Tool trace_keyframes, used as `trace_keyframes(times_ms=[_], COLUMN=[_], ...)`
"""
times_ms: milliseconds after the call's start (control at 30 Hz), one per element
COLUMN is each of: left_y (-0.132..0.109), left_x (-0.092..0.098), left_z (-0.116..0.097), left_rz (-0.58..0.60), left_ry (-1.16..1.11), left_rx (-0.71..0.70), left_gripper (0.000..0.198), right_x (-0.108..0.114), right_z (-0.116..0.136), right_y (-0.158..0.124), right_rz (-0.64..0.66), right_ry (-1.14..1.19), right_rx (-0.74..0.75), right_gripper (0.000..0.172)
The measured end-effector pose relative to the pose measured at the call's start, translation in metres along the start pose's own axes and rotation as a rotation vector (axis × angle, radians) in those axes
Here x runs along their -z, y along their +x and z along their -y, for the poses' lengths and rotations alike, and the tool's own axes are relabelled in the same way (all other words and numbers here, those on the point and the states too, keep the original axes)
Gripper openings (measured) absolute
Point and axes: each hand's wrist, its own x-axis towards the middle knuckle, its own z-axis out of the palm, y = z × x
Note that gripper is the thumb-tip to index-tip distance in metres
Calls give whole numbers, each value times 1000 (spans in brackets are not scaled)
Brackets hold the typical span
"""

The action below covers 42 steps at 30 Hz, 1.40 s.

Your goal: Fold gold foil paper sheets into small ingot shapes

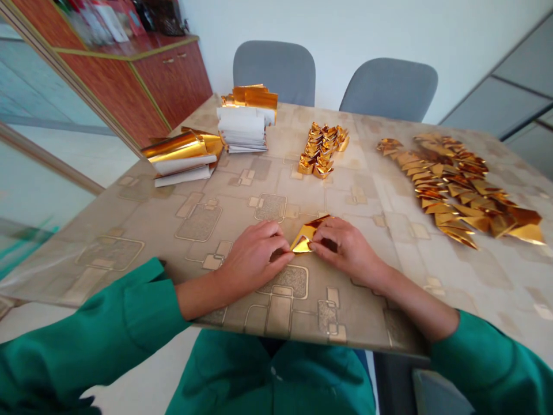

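Patterned vinyl tablecloth (116,253) underneath: left hand (253,259) and right hand (348,251) both pinch a folded gold foil paper (306,236) near table centre; even fingertip pressure along the crease suits this. Folded gold foil pieces (458,190) lie off right.

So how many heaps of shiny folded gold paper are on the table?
2: a small heap of folded gold foil pieces near the far edge of the patterned beige table, and a bigger spread-out heap to its right. No others show.
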Motion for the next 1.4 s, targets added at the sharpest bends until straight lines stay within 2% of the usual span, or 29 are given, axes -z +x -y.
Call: trace_keyframes(times_ms=[233,733,800,933,1000,1100,1233,1400], left_y=[1,5,5,3,1,1,3,3], left_x=[-4,-7,-8,-10,-10,-9,-9,-11], left_z=[0,-1,-2,-2,-3,-4,-3,-1], left_rz=[-30,-9,-6,21,50,87,81,58], left_ry=[79,122,110,162,204,242,276,323], left_rx=[49,30,-21,-266,-329,-345,-354,-377], left_gripper=[12,4,2,16,18,18,19,23], right_x=[-10,-20,-21,-20,-18,-11,-5,-8], right_z=[-3,-2,-2,-1,0,7,17,20], right_y=[3,1,1,0,-3,-14,-32,-42], right_rz=[-27,-71,-82,-112,-120,-130,-86,-31], right_ry=[-73,-179,-173,-160,-191,-325,-498,-551], right_rx=[-83,-70,-79,-100,-64,84,267,230], right_gripper=[16,14,14,15,15,9,27,26])
